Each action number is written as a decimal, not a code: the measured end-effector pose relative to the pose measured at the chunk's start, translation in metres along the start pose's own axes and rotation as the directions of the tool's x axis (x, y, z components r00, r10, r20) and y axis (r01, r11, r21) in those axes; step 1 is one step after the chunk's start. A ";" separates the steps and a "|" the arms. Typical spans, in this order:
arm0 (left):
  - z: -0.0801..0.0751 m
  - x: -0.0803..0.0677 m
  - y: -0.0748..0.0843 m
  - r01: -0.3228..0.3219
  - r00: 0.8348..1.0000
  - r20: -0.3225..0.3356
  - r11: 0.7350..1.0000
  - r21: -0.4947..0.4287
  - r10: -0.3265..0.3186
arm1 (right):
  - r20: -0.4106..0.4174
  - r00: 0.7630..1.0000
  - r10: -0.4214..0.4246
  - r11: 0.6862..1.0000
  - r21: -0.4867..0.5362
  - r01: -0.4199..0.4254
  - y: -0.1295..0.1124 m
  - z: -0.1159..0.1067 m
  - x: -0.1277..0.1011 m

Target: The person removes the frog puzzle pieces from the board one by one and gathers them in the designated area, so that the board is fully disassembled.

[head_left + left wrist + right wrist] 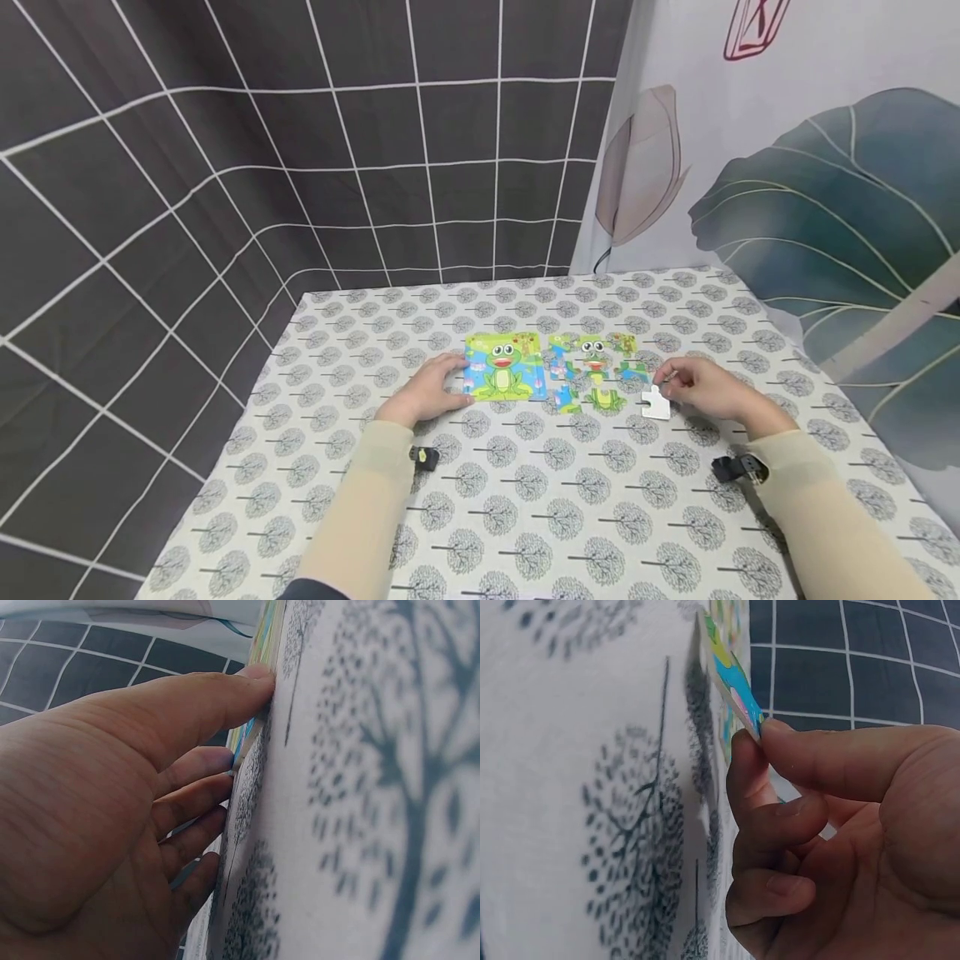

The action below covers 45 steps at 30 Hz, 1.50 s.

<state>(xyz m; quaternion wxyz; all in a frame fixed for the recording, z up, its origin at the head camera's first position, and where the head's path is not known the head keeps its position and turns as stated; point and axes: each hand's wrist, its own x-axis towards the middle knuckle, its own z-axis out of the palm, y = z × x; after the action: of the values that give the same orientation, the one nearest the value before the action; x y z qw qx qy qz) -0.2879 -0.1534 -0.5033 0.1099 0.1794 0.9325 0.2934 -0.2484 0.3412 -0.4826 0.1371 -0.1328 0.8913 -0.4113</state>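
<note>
A frog picture card [504, 385] lies flat on the patterned tablecloth. My left hand [429, 390] stands at its left side, thumb at the lower left corner and fingers near the left edge. The left wrist view shows those fingers [191, 806] fairly straight and the thumb touching the card's edge. Between thumb and index finger, my right hand [701, 387] pinches a jigsaw piece [656, 405]. Its white back shows in the head view; the right wrist view shows its green, blue and pink printed face. Several jigsaw pieces [604, 400], printed with frog parts, lie between the card and my right hand.
The tablecloth [525, 500] has a grey tree print. Behind and to the left hangs a dark curtain [375, 125] with white grid lines. A pale curtain [825, 67] with large leaf prints hangs at the right.
</note>
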 end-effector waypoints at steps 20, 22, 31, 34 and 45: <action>0.000 -0.001 0.000 -0.010 1.000 -0.018 1.000 -0.003 0.010 | -0.080 0.996 0.041 0.994 -0.100 -0.049 -0.016 0.021 0.016; 0.000 -0.001 0.000 -0.010 1.000 -0.020 1.000 -0.002 0.010 | -0.083 0.996 0.043 0.994 -0.099 -0.051 -0.016 0.022 0.016; 0.000 -0.001 0.000 -0.017 1.000 -0.016 1.000 -0.005 0.017 | -0.087 0.995 0.052 0.994 -0.093 -0.060 -0.013 0.021 0.017; -0.001 -0.001 -0.001 -0.015 1.000 -0.012 1.000 -0.003 0.015 | -0.088 0.995 0.055 0.993 -0.098 -0.064 -0.012 0.022 0.017; -0.001 -0.003 -0.010 -0.028 1.000 -0.009 0.999 -0.021 0.028 | -0.119 0.992 0.040 0.988 -0.144 -0.057 -0.016 0.018 0.017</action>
<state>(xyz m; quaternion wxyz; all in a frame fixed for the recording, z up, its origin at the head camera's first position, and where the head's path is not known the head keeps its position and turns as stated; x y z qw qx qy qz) -0.2880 -0.1632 -0.5081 0.1039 0.1899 0.9272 0.3057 -0.2556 0.3125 -0.4835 0.0849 -0.0967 0.9286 -0.3480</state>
